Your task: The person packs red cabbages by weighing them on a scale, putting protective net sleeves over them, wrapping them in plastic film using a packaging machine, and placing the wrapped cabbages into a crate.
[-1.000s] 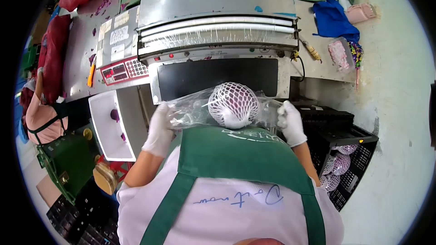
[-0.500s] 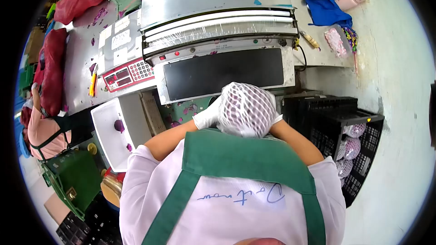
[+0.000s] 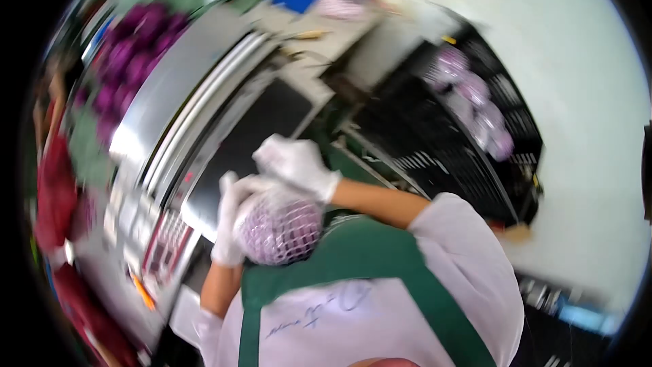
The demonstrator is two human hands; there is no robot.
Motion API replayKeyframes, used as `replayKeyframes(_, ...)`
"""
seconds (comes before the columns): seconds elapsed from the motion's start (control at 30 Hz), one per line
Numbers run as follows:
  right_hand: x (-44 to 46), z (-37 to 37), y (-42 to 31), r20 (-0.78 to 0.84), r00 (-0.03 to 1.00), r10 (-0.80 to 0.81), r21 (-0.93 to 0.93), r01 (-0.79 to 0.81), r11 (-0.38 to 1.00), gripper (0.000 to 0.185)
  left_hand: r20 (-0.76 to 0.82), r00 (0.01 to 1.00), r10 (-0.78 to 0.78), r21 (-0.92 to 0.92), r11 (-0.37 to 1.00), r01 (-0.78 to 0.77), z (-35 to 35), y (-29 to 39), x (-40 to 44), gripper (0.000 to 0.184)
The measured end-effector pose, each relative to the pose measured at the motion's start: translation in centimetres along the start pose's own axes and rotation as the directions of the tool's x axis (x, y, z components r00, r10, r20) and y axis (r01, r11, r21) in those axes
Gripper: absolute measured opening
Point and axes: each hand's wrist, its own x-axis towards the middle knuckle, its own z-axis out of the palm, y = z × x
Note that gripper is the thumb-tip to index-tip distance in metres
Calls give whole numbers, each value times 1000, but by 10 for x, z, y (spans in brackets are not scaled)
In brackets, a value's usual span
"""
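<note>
A purple cabbage (image 3: 280, 231) in a white foam net sits close to my apron, its surface shiny. My left hand (image 3: 233, 221), in a white glove, is wrapped round the cabbage's left side with the thumb up. Just above the cabbage, my gloved right hand (image 3: 293, 165) is closed at the gathered whitish end of the net; blur hides exactly what its fingers pinch. Beyond both hands lies the black plate of a film wrapping machine (image 3: 204, 88).
To the right, a black crate (image 3: 506, 194) holds several netted cabbages (image 3: 468, 92). Bare purple cabbages (image 3: 136, 61) are heaped behind the machine. A red-and-white scale (image 3: 166, 241) and an orange-handled tool (image 3: 143, 292) are at the left. Another person's arm shows at the far left.
My view has swung to the right and tilted. The cabbage has turned in my hands, and my right hand has moved from its side to above it, fingers closed.
</note>
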Motion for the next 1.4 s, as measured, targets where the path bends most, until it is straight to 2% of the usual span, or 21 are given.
replayKeyframes(0.07,-12,11,23,126,991,47,427,-97,899,24,3,984,180,263,949,-175,23,-2,-10,43)
replayKeyframes(0.17,-27,0,23,643,744,184,641,-653,403,22,236,655,717,783,259,-566,49,-11,3,57)
replayKeyframes(0.2,-31,-2,22,760,619,201,597,-786,164,23,168,716,677,806,324,-495,76,-16,10,64)
replayKeyframes(0.23,-29,13,49,603,793,85,667,-560,491,20,135,891,434,611,671,-419,68,-14,13,67)
replayKeyframes(0.27,-36,-6,41,532,829,172,683,-540,491,22,193,970,145,361,909,-208,57,-14,13,70)
replayKeyframes(0.3,-43,-25,33,453,854,257,696,-519,496,25,124,987,99,339,931,-136,59,-18,16,75)
replayKeyframes(0.33,-48,-52,16,199,854,481,287,-520,804,27,153,988,-21,196,981,-9,47,-20,27,74)
replayKeyframes(0.4,-72,-100,-12,266,856,443,560,-511,652,28,132,986,-104,-56,992,112,33,-40,62,72)
replayKeyframes(0.43,-91,-112,-13,152,951,269,526,-309,792,31,-92,982,-165,-3,986,166,80,-41,66,69)
replayKeyframes(0.47,-102,-142,-9,167,976,137,518,-205,831,35,87,971,-222,-52,972,227,97,-51,87,67)
replayKeyframes(0.5,-109,-178,-15,181,984,6,514,-100,852,40,170,964,-206,-59,974,218,137,-57,93,62)
replayKeyframes(0.63,-183,-296,-7,-104,955,279,832,-70,550,42,411,910,-58,262,964,-57,260,-86,101,52)
replayKeyframes(0.7,-214,-360,-34,-344,905,249,562,-14,827,38,645,763,-50,254,955,-152,274,-93,112,51)
replayKeyframes(0.77,-263,-419,-5,-376,680,629,915,165,368,38,615,785,-72,324,931,-169,274,-95,125,45)
replayKeyframes(1.0,-351,-518,168,-329,359,874,913,-117,392,44,321,946,38,382,909,-166,247,-111,137,38)
replayKeyframes(1.03,-345,-517,185,-370,250,895,891,-177,418,43,288,953,90,401,893,-205,241,-109,137,35)
replayKeyframes(1.13,-346,-509,238,-629,360,689,471,-529,706,55,123,978,169,414,887,-205,207,-99,125,36)
replayKeyframes(1.27,-280,-516,150,-588,598,545,-336,-793,508,47,-179,945,275,494,856,-155,158,-85,85,33)
replayKeyframes(1.3,-243,-509,130,-604,619,503,-441,-784,436,41,-160,934,321,496,844,-205,155,-81,73,31)
replayKeyframes(1.33,-210,-486,112,-620,771,149,-643,-607,467,34,-237,923,304,535,834,-137,147,-70,51,32)
replayKeyframes(1.4,-169,-438,88,-639,767,-57,-535,-389,750,28,-75,919,388,562,778,-282,113,-65,40,30)
